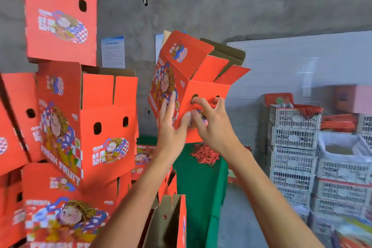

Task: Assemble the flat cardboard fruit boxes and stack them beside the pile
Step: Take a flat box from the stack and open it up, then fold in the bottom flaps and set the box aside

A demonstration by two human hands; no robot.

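Both hands hold a red box (187,86) up, tilted, flaps open, right of the pile (80,127). Left hand (171,125) lies flat on its "FRESH" side; right hand (209,121) hooks fingers into a hole. The pile reads "FRESH FRUIT".

Stacked boxes (86,119) cut by left edge; wall notice (113,52) text unreadable.
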